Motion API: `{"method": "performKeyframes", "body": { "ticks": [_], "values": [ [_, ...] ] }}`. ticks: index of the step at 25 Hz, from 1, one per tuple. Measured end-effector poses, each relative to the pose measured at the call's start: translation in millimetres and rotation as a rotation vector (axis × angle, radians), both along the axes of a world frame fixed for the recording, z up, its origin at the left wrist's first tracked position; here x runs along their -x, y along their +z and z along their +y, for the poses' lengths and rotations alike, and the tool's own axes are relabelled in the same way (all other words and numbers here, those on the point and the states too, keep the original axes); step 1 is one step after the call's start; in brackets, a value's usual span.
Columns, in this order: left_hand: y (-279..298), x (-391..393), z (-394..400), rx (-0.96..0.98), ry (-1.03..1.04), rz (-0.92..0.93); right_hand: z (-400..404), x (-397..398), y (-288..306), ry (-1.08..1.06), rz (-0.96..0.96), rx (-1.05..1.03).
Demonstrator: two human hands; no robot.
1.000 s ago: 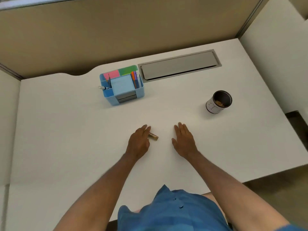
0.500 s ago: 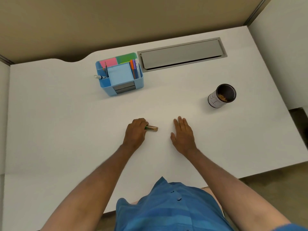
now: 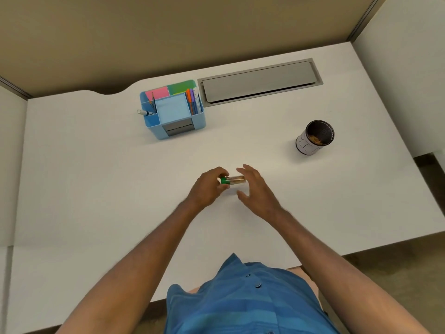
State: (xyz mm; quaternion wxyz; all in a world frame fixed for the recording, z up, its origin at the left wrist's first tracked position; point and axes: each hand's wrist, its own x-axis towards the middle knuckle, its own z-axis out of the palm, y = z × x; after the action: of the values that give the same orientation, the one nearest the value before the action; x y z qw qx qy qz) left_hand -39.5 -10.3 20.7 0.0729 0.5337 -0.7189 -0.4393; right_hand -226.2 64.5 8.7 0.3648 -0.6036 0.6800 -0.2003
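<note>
Pinching the vial (image 3: 237,180) at its green cap (image 3: 224,180), your left hand (image 3: 207,189) holds it level. Your right hand (image 3: 257,191), fingers spread, should clasp the clear end firmly before twisting.

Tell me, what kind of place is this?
Most likely an office cubicle. A white desk sits between tan partition walls, with a grey cable hatch set into its top and a blue desk organizer holding sticky notes and pens.
</note>
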Motion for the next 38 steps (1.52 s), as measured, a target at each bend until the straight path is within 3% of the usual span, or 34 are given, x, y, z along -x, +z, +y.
{"method": "performKeyframes", "body": {
  "ticks": [4,11,38],
  "values": [
    [17,21,10,-0.132,0.189,0.193,7,13,15,-0.086,-0.107,0.117],
    [40,59,23,-0.304,0.328,0.447,15,53,38,-0.183,-0.279,0.078],
    [58,161,9,-0.292,0.26,0.363,-3,162,51,-0.189,-0.465,-0.062]
  ]
}}
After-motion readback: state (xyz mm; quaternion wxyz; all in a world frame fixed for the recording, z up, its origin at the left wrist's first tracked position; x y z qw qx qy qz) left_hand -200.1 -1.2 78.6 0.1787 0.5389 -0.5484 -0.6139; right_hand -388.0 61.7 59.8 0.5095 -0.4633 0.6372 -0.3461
